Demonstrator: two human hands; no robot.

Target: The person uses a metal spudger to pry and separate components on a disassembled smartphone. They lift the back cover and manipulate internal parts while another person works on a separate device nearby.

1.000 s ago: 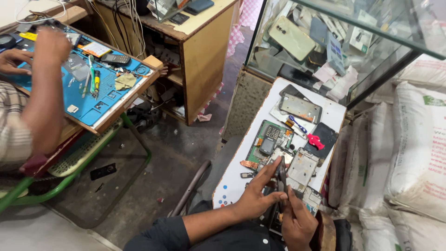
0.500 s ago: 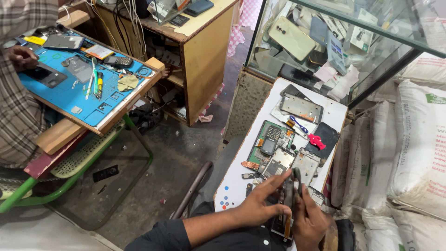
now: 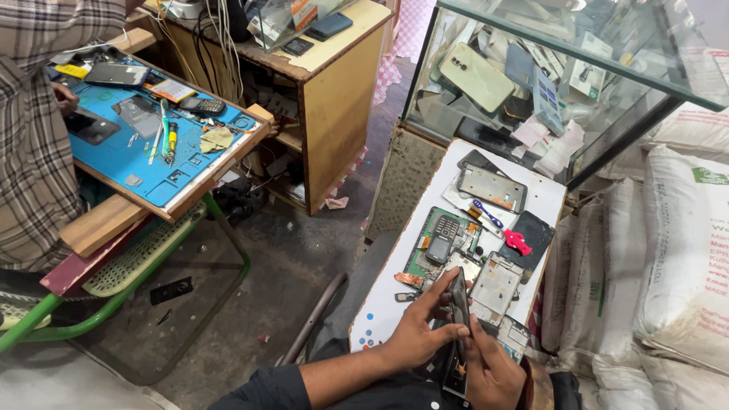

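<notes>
A dark phone (image 3: 459,304) stands on edge between the person's two hands at the near end of the small white table (image 3: 547,199), its long axis running nearly upright in the picture, top end pointing away from the person toward the parts on the table and bottom end down toward the lap. The left hand (image 3: 416,330) comes in from the lower left with the forearm angled up across the body, its thumb and fingers closed in a pinching grip on the phone's left edge. The right hand (image 3: 493,370) sits just below and to the right, fingers curled up against the phone's lower right side and closed on it. Just beyond the phone lie a green circuit board (image 3: 431,244) carrying a small keypad handset, a bare silver phone frame (image 3: 495,284), and a red-handled tool (image 3: 517,241). Farther off to the left, another person in a checked shirt (image 3: 30,137) sits at a blue work mat (image 3: 129,156).
</notes>
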